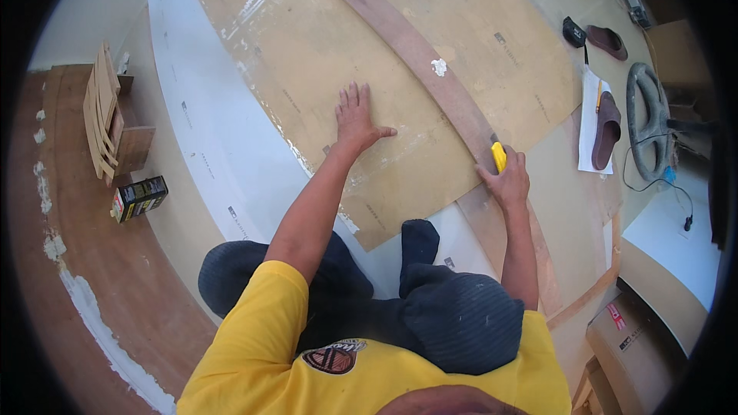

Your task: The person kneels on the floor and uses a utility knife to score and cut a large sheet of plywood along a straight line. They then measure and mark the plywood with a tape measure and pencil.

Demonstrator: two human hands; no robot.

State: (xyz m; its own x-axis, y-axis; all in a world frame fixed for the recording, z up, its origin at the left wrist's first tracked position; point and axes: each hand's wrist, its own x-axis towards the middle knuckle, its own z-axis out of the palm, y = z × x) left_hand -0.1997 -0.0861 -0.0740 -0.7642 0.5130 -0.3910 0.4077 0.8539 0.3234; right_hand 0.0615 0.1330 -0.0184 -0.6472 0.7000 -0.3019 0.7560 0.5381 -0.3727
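Observation:
My left hand (356, 119) presses flat on a large tan sheet (407, 177), its fingers spread. In my right hand (510, 183) is a yellow utility knife (499, 157), its tip end pointing away from me. That hand rests at the near part of a long reddish-brown strip (415, 50), which crosses the tan sheet diagonally and bears a white smear. Whether the blade touches the sheet I cannot tell. Beneath the tan sheet's left edge lies a white sheet (196, 107).
On the right are a pair of dark slippers (606, 131), (607, 42), a black tape measure (573, 32), a pencil on white paper (589, 119), a steering wheel (653, 123) and a cardboard box (634, 357). Left stand a wooden slatted piece (104, 119) and a dark can (140, 198).

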